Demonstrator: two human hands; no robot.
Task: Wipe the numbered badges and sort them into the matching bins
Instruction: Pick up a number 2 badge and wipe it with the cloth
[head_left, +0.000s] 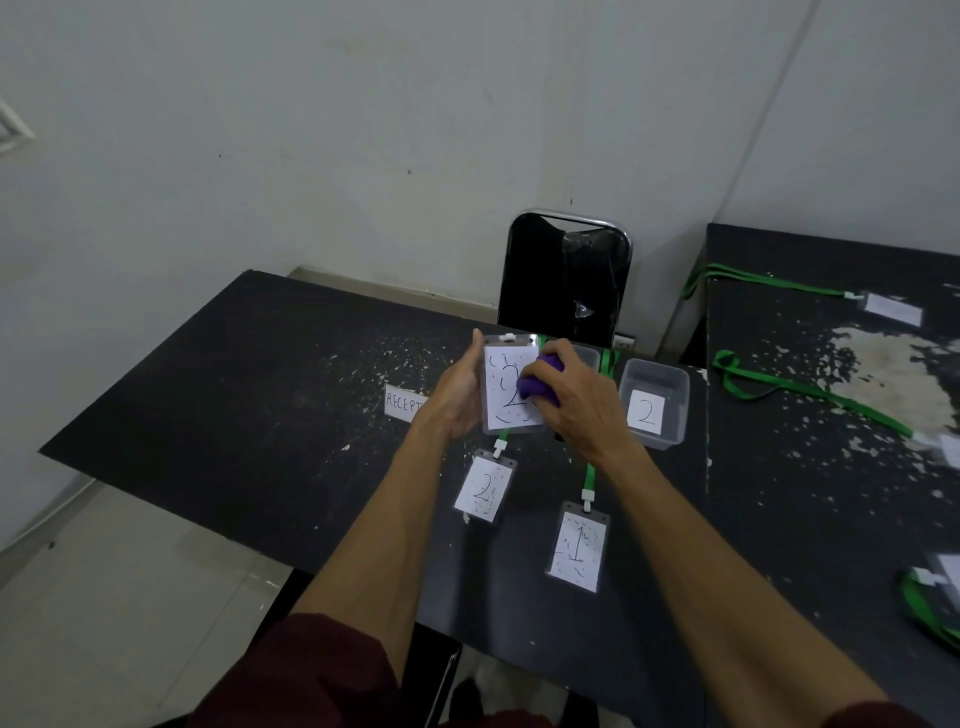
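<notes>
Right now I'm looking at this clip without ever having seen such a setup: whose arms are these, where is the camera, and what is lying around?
There is no machine here. One camera worn on a person's head looks down at their two bare arms. The left hand holds up a badge marked 2, scribbled with pen marks, while the right hand rubs it with a purple cloth. On the dark table lie a second badge marked 2 and a badge marked 1, both on green lanyards. Behind the hands stands a clear bin labelled 2; another bin is mostly hidden. A second table on the right holds more badges.
</notes>
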